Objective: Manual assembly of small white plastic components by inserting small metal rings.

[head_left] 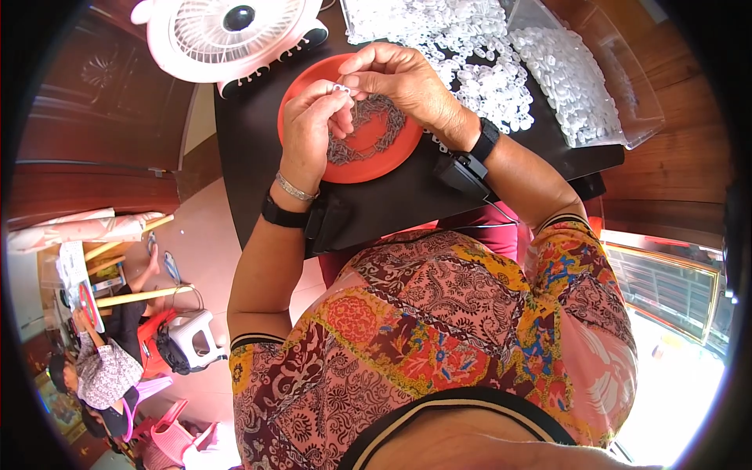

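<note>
From my remote feed, I see the left hand (305, 121) raised, wrist bent inward, its fingertips pinching a small white piece (342, 88). The right hand (403, 81) arches over opposite, thumb and forefinger at that piece; I cannot tell what they grip. Beneath both hands sits a red plate (364, 172) bearing grey pieces (392, 129); beside the right hand lie loose white pieces (497, 90).

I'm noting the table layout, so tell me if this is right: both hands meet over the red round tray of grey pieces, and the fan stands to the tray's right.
Not quite: the head view shows the fan to the left of the red round tray of grey pieces, not right. The left hand and right hand do meet over it.
</note>
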A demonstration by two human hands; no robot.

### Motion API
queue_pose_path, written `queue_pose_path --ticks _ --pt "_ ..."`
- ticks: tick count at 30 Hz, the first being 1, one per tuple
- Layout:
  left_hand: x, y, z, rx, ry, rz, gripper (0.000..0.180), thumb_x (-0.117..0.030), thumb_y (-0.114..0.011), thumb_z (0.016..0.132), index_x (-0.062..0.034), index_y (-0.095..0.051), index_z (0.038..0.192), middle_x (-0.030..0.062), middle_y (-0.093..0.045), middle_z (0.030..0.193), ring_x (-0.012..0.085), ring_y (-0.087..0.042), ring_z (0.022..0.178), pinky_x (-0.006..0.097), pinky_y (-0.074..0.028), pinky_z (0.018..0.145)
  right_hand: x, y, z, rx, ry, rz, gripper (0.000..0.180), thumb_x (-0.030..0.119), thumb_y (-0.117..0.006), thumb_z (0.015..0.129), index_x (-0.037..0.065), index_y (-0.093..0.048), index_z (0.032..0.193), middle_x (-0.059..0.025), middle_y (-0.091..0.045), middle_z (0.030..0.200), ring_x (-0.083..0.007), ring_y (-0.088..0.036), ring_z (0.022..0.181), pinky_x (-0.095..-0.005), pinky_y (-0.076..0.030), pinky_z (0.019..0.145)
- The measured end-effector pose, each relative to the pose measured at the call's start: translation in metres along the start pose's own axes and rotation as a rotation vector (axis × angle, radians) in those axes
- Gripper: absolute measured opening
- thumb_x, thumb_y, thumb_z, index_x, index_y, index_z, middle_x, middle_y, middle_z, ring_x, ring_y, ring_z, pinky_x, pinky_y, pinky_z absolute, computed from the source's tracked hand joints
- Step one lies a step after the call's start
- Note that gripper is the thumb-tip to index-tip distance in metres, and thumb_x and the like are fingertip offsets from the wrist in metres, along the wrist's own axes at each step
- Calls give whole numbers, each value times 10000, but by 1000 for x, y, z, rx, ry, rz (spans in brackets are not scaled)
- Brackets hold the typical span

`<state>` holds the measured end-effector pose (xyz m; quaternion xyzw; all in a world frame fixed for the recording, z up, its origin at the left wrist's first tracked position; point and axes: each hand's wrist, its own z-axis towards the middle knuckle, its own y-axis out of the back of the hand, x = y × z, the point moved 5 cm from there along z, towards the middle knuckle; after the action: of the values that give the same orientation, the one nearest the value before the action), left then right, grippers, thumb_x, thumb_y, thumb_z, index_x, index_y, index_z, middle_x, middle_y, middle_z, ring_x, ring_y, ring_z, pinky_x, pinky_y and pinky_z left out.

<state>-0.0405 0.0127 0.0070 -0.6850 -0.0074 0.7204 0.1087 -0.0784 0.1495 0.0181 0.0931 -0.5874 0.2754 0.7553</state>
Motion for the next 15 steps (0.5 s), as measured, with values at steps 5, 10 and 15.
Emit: queue_pose_path --ticks 5,10,15 --pt "-2 0 -1 -16 1 3 197 -173 -527 873 -21 -617 786 20 -568 626 82 -515 537 194 -376 496 -1 2 0 -6 -70 13 126 71 -643 873 22 -649 989 -41 -666 867 -91 -616 799 -225 -499 724" --pt "1 -3 -1 39 27 42 196 -170 -532 874 -19 -633 798 15 -570 631 78 -518 546 193 -377 504 1 5 0 -58 -51 23 116 69 -641 873 27 -650 981 -48 -672 880 -97 -625 814 -224 -500 724" --pt "0 -3 -1 49 22 26 193 -157 -532 871 -14 -644 805 17 -577 638 78 -522 554 194 -381 513 -1 2 -1 -27 -60 -7 110 56 -638 871 29 -651 977 -52 -673 886 -106 -631 815 -228 -505 741"
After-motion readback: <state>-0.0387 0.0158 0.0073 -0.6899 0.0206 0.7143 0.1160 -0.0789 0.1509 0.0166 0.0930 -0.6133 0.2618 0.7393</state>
